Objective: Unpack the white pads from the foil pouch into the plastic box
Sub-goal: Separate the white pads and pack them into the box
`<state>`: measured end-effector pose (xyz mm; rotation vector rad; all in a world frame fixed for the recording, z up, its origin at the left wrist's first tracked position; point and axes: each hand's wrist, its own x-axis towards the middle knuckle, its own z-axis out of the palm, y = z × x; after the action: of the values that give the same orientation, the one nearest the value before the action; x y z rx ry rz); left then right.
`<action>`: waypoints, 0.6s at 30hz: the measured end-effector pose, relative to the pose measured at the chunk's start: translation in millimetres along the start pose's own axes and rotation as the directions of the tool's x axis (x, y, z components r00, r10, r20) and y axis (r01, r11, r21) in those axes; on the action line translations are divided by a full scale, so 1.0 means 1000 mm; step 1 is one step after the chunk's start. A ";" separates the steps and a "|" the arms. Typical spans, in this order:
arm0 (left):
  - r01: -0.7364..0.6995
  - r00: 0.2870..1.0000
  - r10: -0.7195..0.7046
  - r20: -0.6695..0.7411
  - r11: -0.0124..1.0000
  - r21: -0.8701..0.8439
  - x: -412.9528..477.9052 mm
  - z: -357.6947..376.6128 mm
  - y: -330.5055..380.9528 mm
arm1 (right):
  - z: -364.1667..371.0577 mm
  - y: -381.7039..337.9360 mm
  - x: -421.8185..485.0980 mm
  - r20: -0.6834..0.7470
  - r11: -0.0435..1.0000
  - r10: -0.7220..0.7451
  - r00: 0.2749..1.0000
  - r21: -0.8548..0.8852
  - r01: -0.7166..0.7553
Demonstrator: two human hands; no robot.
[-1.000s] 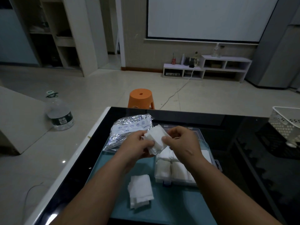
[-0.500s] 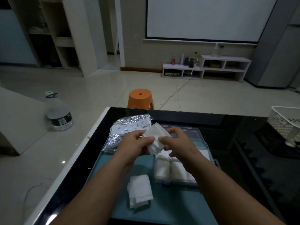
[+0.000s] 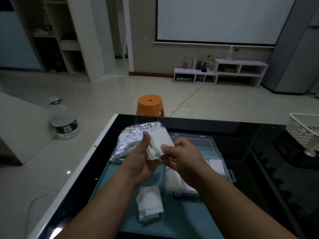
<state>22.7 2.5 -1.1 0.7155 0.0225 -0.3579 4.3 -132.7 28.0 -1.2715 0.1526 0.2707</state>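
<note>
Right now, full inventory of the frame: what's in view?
pad stack: one, white, held between both hands
foil pouch: one, silver, table, behind left hand
plastic box: one, clear, open, right on the mat
boxed pads: several, white, in the box
loose pads: small pile, white, mat, left of box
mat: one, teal, on the table
table: one, glossy black
basket: one, white, table's right end
stool: one, orange, floor beyond table
water bottle: one, clear, floor at left
shelf unit: one, white, far wall
screen: one, white, far wall
left hand: grips the pad stack
right hand: pinches the pad stack
</note>
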 end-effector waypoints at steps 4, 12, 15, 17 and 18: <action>-0.040 0.999 0.041 -0.024 0.997 0.063 0.000 0.001 -0.001 | -0.001 0.001 -0.002 -0.028 0.981 -0.085 0.996 -0.179 0.078; -0.068 0.996 0.069 -0.050 0.997 0.025 0.003 -0.002 -0.003 | -0.003 0.004 0.002 -0.072 0.741 -0.396 0.915 -0.614 0.272; -0.078 0.992 0.079 -0.101 0.997 0.017 0.005 -0.001 -0.004 | -0.002 0.004 0.003 -0.089 0.748 -0.379 0.921 -0.616 0.248; -0.080 0.989 0.083 -0.121 0.996 0.028 0.006 -0.001 -0.005 | -0.002 0.004 0.002 -0.095 0.760 -0.359 0.928 -0.606 0.233; -0.083 0.989 0.086 -0.121 0.996 0.033 0.007 -0.002 -0.004 | -0.003 0.004 0.002 -0.085 0.757 -0.355 0.931 -0.611 0.233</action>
<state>27.7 -1.2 -6.5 0.7635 0.1032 -0.2334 5.2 -133.9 23.0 -1.9294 0.0276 -0.1033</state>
